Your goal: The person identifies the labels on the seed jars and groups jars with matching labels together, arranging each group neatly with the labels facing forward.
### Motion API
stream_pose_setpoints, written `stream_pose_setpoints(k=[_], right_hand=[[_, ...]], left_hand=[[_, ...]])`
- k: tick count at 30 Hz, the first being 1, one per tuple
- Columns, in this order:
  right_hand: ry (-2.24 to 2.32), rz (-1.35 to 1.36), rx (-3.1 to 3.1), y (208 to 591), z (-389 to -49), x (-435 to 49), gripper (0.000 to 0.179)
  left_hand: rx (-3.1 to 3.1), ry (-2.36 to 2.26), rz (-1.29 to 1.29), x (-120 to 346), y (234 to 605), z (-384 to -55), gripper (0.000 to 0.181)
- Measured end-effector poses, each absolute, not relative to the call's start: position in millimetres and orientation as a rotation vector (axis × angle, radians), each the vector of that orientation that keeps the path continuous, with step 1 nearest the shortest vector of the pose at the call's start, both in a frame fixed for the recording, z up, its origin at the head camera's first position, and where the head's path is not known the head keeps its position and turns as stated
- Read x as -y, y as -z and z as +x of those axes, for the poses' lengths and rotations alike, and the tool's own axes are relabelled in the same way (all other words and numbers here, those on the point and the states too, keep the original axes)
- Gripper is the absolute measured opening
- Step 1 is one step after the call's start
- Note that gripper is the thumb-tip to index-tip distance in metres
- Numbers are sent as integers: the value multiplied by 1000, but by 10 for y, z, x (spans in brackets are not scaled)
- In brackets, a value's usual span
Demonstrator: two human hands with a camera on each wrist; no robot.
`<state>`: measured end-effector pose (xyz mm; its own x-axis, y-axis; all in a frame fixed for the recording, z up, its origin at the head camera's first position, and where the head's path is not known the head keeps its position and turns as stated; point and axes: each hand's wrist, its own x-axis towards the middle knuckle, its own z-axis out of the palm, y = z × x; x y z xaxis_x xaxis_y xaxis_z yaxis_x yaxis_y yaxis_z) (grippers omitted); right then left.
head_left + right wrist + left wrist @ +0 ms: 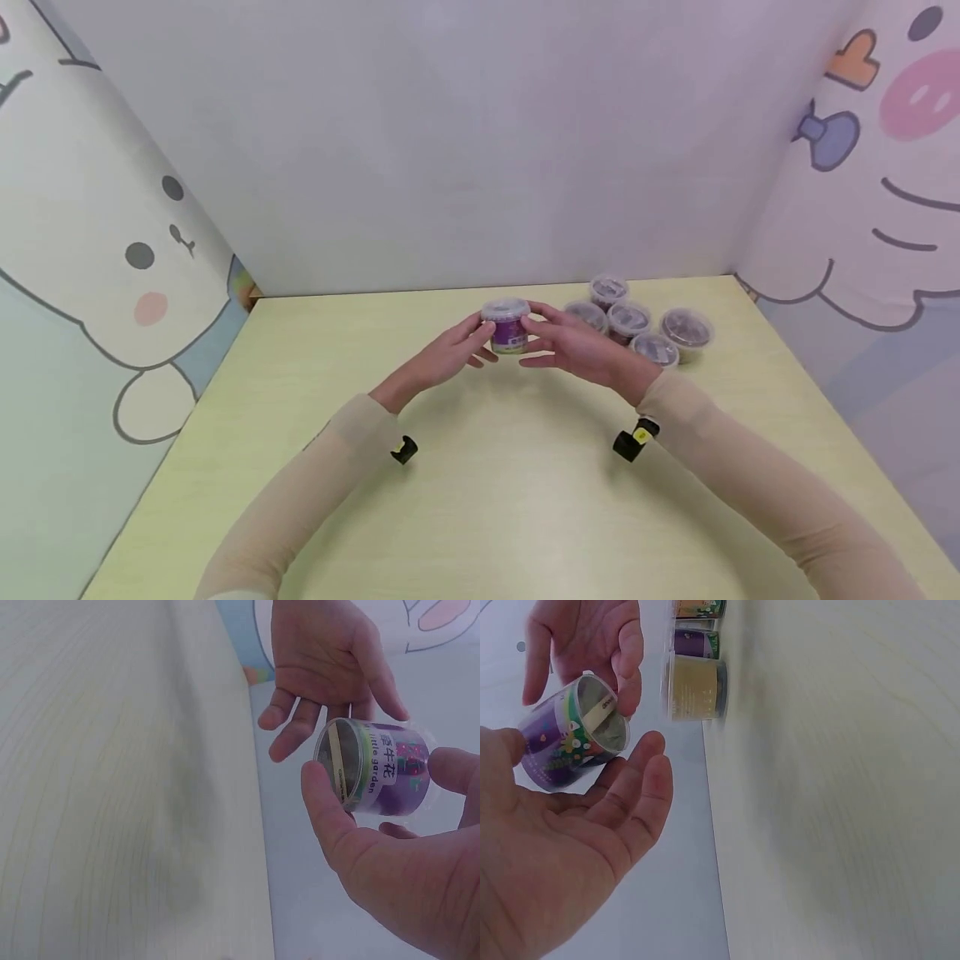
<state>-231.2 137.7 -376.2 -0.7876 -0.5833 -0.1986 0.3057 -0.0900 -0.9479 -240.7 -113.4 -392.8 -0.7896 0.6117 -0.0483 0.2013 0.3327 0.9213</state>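
Observation:
A small clear plastic cup (pixel 510 333) with a purple label and a clear lid is held up above the table between both hands. The left hand (pixel 450 352) grips its left side, thumb in front and some fingers extended underneath. From the other side the right hand (pixel 577 343) pinches it, with the thumb near the lid and a finger by the base in the right wrist view. That view shows "little garden" printed on the cup's label (pixel 386 761). Through the cup's clear base (pixel 604 712), the left wrist view shows a pale stick and greyish contents.
Several similar lidded cups (pixel 686 329) stand at the table's back right, close behind the right forearm. The pale wood-look table (pixel 510 500) meets a white wall (pixel 450 150) at the back. Cartoon-printed panels (pixel 150 250) flank both sides.

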Motion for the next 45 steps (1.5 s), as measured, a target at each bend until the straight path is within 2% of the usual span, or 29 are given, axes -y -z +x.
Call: stream_pose_setpoints(k=[7, 14, 27, 45], right_hand=[[1950, -309, -1625, 3809, -2294, -1329, 64], [1993, -266, -1680, 3833, -2278, -1357, 56], [1979, -271, -1622, 3886, -2264, -1371, 59], [1932, -283, -1636, 3884, -2261, -1288, 57]], left_hand=[[-2219, -1448, 703, 1173, 3952, -2405, 59], [-2233, -1490, 667, 1118, 3988, -2417, 61], [-2248, -1463, 640, 1105, 4028, -2402, 68], [-2254, -1450, 637, 1214, 4029, -2377, 65]])
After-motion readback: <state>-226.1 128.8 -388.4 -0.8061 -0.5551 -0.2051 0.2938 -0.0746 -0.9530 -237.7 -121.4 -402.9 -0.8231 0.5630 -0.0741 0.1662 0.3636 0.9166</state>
